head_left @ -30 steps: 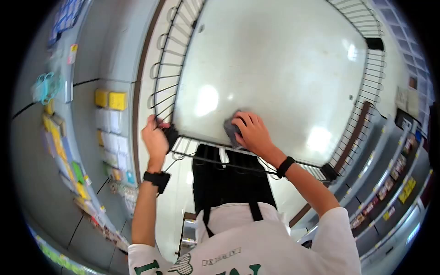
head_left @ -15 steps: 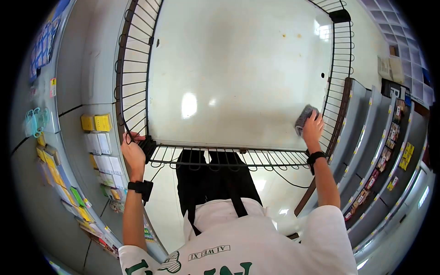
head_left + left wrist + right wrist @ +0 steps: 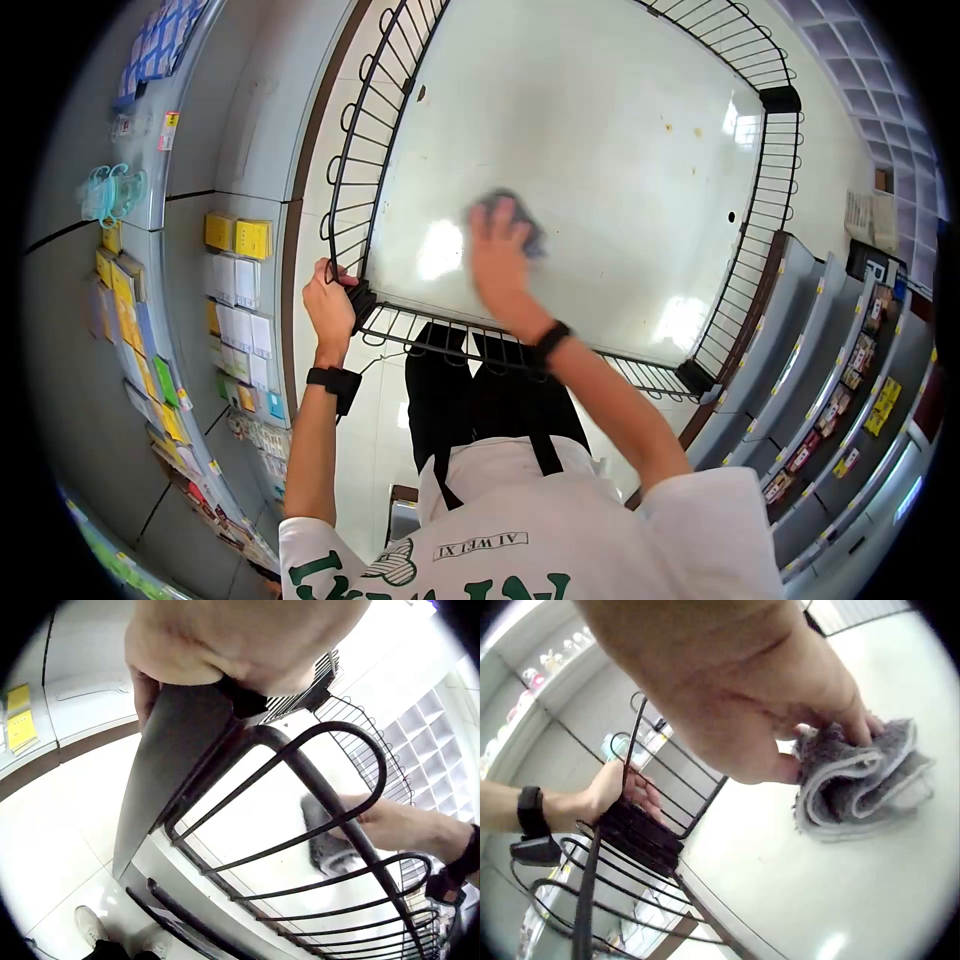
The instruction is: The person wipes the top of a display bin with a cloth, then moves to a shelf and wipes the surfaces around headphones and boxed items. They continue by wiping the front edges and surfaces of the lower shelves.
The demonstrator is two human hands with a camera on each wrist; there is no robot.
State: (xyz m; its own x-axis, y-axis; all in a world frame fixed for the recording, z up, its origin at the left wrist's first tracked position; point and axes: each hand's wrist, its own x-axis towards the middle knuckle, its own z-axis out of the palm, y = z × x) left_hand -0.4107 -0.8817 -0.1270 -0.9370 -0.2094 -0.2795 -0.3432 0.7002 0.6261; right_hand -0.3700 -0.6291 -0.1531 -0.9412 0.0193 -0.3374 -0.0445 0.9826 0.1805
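Grey cloth (image 3: 847, 784) on wht tabletop (image 3: 580, 130), directly under R fingers (image 3: 859, 729), these clamped on it

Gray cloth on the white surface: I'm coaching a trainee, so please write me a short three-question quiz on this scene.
1. The gray cloth is: A) spread out flat, B) bunched up, C) hung over a wrist?
2. True or false: both hands are on the cloth.
3. Fill in: the white surface is edged with a black ____ rail.
Key: 1. B. 2. False; only the right hand is, while the left hand grips the rail's corner. 3. Wire.
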